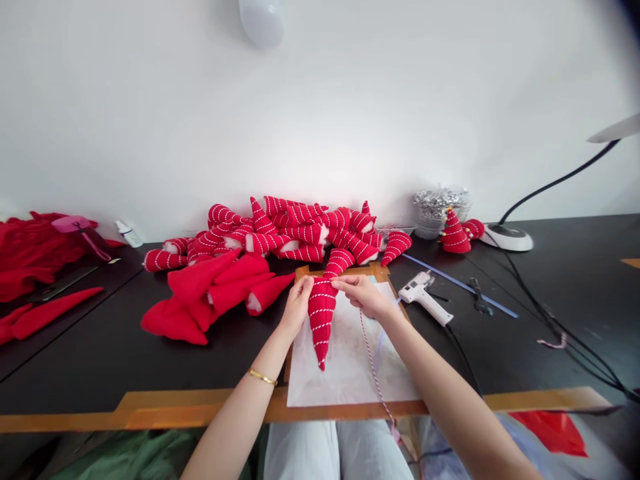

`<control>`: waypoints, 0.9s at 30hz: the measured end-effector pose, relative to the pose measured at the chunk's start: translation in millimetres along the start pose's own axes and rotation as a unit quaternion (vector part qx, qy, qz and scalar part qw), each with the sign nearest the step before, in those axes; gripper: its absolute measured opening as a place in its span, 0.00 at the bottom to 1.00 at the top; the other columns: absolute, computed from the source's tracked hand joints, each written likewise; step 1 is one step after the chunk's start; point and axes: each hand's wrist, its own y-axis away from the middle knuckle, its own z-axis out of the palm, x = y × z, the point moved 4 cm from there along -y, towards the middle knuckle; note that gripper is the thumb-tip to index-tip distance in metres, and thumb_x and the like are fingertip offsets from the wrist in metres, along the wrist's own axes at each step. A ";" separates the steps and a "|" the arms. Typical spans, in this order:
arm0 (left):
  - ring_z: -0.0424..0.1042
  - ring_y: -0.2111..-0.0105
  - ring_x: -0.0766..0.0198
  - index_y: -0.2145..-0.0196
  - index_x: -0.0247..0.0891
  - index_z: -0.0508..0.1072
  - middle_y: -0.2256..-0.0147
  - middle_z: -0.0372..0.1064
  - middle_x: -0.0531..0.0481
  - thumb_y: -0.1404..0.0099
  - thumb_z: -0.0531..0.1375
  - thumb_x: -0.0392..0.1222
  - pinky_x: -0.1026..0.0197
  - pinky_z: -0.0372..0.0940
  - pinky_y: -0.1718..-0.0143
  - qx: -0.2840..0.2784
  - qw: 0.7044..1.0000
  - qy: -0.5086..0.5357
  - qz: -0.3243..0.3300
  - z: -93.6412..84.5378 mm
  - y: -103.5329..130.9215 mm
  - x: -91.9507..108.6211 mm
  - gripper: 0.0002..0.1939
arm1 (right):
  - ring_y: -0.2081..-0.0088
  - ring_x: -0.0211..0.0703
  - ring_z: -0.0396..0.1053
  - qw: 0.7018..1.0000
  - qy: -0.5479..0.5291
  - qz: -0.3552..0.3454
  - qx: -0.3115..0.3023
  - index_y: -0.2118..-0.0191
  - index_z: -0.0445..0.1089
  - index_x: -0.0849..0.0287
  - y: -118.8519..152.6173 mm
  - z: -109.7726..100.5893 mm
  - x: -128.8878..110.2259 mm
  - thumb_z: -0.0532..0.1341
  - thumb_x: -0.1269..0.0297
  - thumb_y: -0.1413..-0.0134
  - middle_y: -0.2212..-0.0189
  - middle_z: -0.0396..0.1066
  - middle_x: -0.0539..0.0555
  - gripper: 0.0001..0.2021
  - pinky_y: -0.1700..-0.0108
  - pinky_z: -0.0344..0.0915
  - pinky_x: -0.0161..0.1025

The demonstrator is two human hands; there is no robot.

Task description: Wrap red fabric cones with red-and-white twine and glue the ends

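A red stuffed fabric cone [322,319], wound with red-and-white twisted cord, hangs tip down toward me over a sheet of white paper [345,383]. My left hand [299,305] is closed on the left side of its wide end. At the right edge of that end, my right hand [361,293] pinches with thumb and forefinger, apparently on the cord [371,360]. The cord's loose length trails from beneath this hand over the paper and off the table's front edge. Beside my right forearm lies a white hot glue gun [425,297].
Behind my hands is a heap of cord-wound red cones [300,230]. Plain red cones [220,287] lie left. A clear tub of silver tinsel [440,207], a decorated cone [455,233], a blue stick [463,287] and a lamp base [510,237] with cables are on the right.
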 end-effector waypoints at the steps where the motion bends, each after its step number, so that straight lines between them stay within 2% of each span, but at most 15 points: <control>1: 0.69 0.69 0.62 0.66 0.38 0.74 0.69 0.72 0.50 0.38 0.62 0.61 0.63 0.65 0.66 -0.001 1.000 -0.001 -0.002 0.6 0.1 -0.5 0.21 | 0.82 0.28 0.37 1.000 -0.002 -0.001 -0.005 0.69 0.75 0.62 -0.1 0.3 0.7 0.71 0.46 0.58 0.86 0.49 0.40 0.21 0.81 0.33 0.34; 3: 0.70 0.68 0.61 0.67 0.38 0.74 0.68 0.72 0.50 0.37 0.61 0.60 0.63 0.65 0.65 -0.012 1.000 -0.004 0.000 2.1 0.3 -1.2 0.20 | 0.82 0.28 0.36 1.000 -0.003 -0.009 -0.005 0.70 0.73 0.61 -0.5 -1.1 0.9 0.70 0.45 0.57 0.86 0.48 0.40 0.21 0.81 0.33 0.34; 5: 0.72 0.63 0.59 0.65 0.38 0.75 0.64 0.74 0.48 0.35 0.59 0.59 0.62 0.65 0.61 -0.016 1.000 -0.011 0.007 2.1 -0.3 -1.3 0.19 | 0.82 0.28 0.36 1.000 -0.006 -0.015 -0.002 0.70 0.72 0.61 -0.8 -3.9 0.7 0.70 0.46 0.56 0.85 0.47 0.39 0.21 0.81 0.33 0.34; 7: 0.72 0.56 0.59 0.61 0.40 0.76 0.57 0.74 0.46 0.32 0.55 0.57 0.63 0.65 0.57 0.007 1.000 -0.021 0.013 -1.2 -1.9 -1.3 0.19 | 0.82 0.28 0.36 1.000 -0.016 -0.011 -0.011 0.70 0.71 0.60 -1.0 -6.3 0.9 0.70 0.46 0.55 0.84 0.48 0.40 0.20 0.81 0.33 0.33; 9: 0.70 0.52 0.59 0.60 0.41 0.76 0.52 0.73 0.46 0.31 0.55 0.56 0.64 0.64 0.56 0.054 0.998 -0.022 0.012 -6.8 -3.9 -0.8 0.18 | 0.82 0.28 0.37 0.998 -0.052 -0.002 -0.026 0.70 0.68 0.59 -1.2 -7.9 1.0 0.70 0.48 0.55 0.82 0.49 0.40 0.19 0.81 0.33 0.32; 10: 0.70 0.52 0.59 0.60 0.41 0.75 0.52 0.72 0.46 0.31 0.55 0.56 0.64 0.64 0.56 0.071 0.997 -0.013 0.007 -8.8 -4.8 -0.3 0.17 | 0.82 0.28 0.37 0.996 -0.083 0.002 -0.036 0.70 0.67 0.59 -1.3 -8.3 0.9 0.71 0.49 0.55 0.81 0.48 0.39 0.19 0.81 0.33 0.32; 12: 0.72 0.55 0.60 0.60 0.40 0.75 0.53 0.73 0.45 0.33 0.57 0.57 0.63 0.65 0.59 0.066 0.997 0.035 -0.028 -8.1 -5.7 -0.4 0.18 | 0.81 0.29 0.39 0.985 -0.162 0.006 -0.050 0.70 0.64 0.58 -1.8 -8.6 -0.1 0.72 0.53 0.56 0.80 0.47 0.40 0.19 0.82 0.35 0.30; 14: 0.73 0.62 0.61 0.60 0.40 0.74 0.57 0.74 0.45 0.34 0.58 0.60 0.63 0.67 0.64 0.021 0.989 0.109 -0.102 -1.3 -3.8 -2.3 0.20 | 0.81 0.29 0.40 0.970 -0.236 0.014 -0.051 0.72 0.61 0.57 -3.2 -8.8 -0.2 0.71 0.56 0.53 0.79 0.48 0.41 0.18 0.83 0.37 0.28; 16: 0.74 0.68 0.62 0.61 0.39 0.74 0.62 0.75 0.46 0.36 0.59 0.62 0.62 0.67 0.69 -0.044 0.967 0.172 -0.181 9.5 2.1 -3.8 0.22 | 0.81 0.30 0.40 0.953 -0.300 0.033 -0.031 0.73 0.58 0.57 -5.7 -9.7 2.3 0.68 0.59 0.48 0.79 0.48 0.42 0.17 0.84 0.39 0.28; 18: 0.75 0.70 0.60 0.61 0.39 0.73 0.64 0.76 0.46 0.36 0.60 0.61 0.61 0.68 0.70 -0.101 0.947 0.202 -0.227 19.5 9.7 -3.7 0.21 | 0.82 0.30 0.38 0.938 -0.345 0.046 0.001 0.74 0.56 0.56 -8.9 -11.9 6.4 0.63 0.62 0.42 0.81 0.46 0.42 0.16 0.85 0.40 0.27; 22: 0.78 0.62 0.53 0.55 0.40 0.71 0.58 0.76 0.44 0.36 0.61 0.57 0.55 0.71 0.64 -0.177 0.933 0.205 -0.235 31.4 21.0 -3.0 0.19 | 0.84 0.32 0.37 0.923 -0.380 0.025 0.055 0.75 0.52 0.55 -14.5 -22.0 11.8 0.55 0.64 0.35 0.82 0.43 0.41 0.16 0.86 0.43 0.27; 27: 0.77 0.56 0.50 0.49 0.42 0.69 0.49 0.73 0.41 0.40 0.67 0.44 0.52 0.71 0.57 -0.248 0.925 0.178 -0.225 35.6 27.2 -3.0 0.22 | 0.84 0.32 0.40 0.912 -0.401 0.003 0.088 0.74 0.52 0.55 -15.5 -34.2 12.3 0.51 0.66 0.33 0.82 0.46 0.43 0.15 0.86 0.44 0.28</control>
